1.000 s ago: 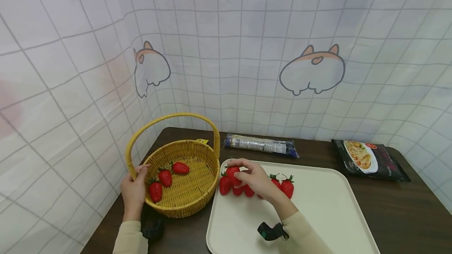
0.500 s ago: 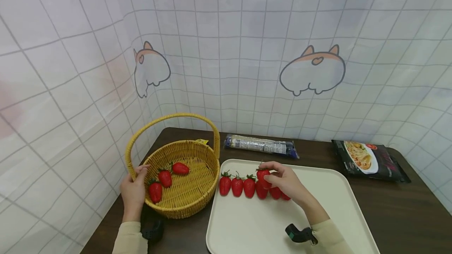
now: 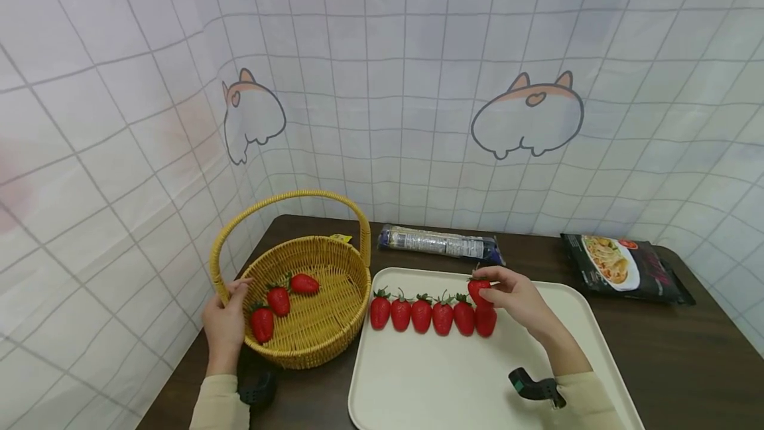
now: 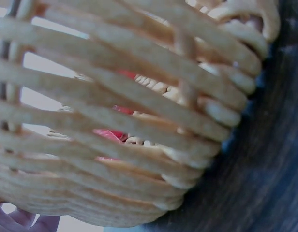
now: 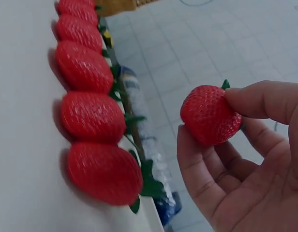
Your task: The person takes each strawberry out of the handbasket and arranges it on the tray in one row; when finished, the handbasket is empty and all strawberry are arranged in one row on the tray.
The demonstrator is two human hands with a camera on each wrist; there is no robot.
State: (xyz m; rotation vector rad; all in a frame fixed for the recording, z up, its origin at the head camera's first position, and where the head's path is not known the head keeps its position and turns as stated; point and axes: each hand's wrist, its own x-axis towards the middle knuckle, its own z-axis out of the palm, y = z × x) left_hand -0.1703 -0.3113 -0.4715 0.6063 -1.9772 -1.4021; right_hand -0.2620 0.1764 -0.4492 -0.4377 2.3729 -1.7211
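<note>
Gripping the wicker basket point(image 3: 310, 358) with left hand point(image 3: 224, 325), apparently for steadiness; pinching a strawberry point(image 5: 209, 116) right of the basket with right hand point(image 3: 520, 294).

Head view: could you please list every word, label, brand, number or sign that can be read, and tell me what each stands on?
No text can be read with certainty.
Black packet: printing beside the food picture, too small and blurred.
Long packet: rows of label print, too small.
Yellow tag by the far rim of the basket: nothing legible.
</note>
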